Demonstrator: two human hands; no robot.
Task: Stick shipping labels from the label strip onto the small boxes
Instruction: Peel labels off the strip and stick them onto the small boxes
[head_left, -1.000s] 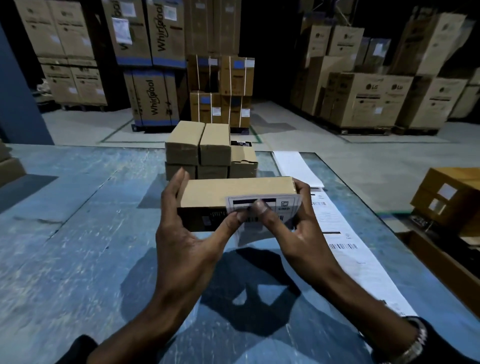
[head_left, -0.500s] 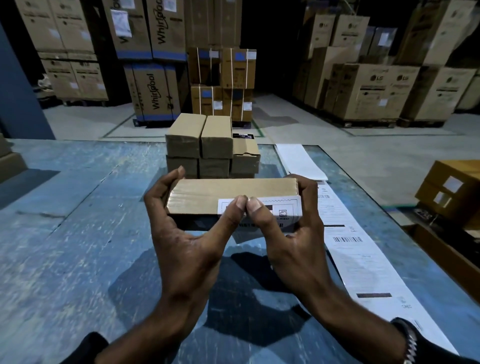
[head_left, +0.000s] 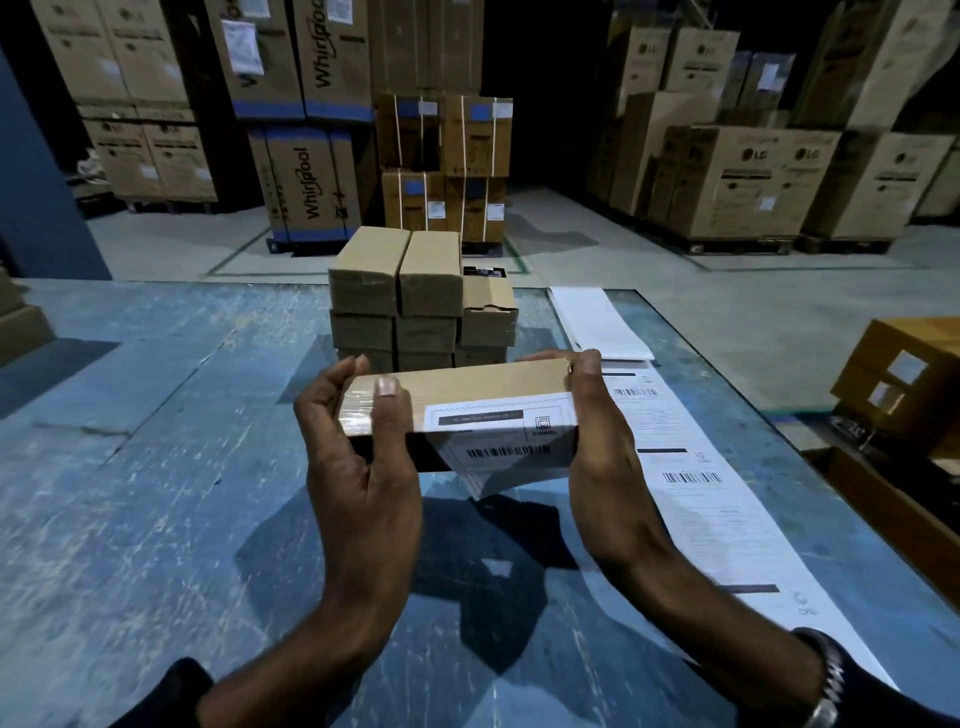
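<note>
1. Hands first: our left hand grips the left end of the box, thumb on top and fingers curled round the far side. Our right hand grips the right end the same way.
2. We hold the box up in the middle of the frame, above the blue table and not touching it.
3. We see a label on the right half of the box. It folds over the near top edge and down the front. Its bottom part hangs below the box, not stuck yet, we think.
4. So the step in hand looks like pressing the label flat. Next, we think, the loose flap must be folded under and rubbed down, and then the box can go away.
5. We see the strip lying on the table at the right, close to our right hand, with more labels to peel.
6. A stack of small boxes stands just behind the held box, upper middle.
7. Writing: the label has a dark bar, a small logo and a barcode, but the words are too small to read. Big cartons at the upper left say "Whirlpool". Cartons at the upper right say "LG".
</note>
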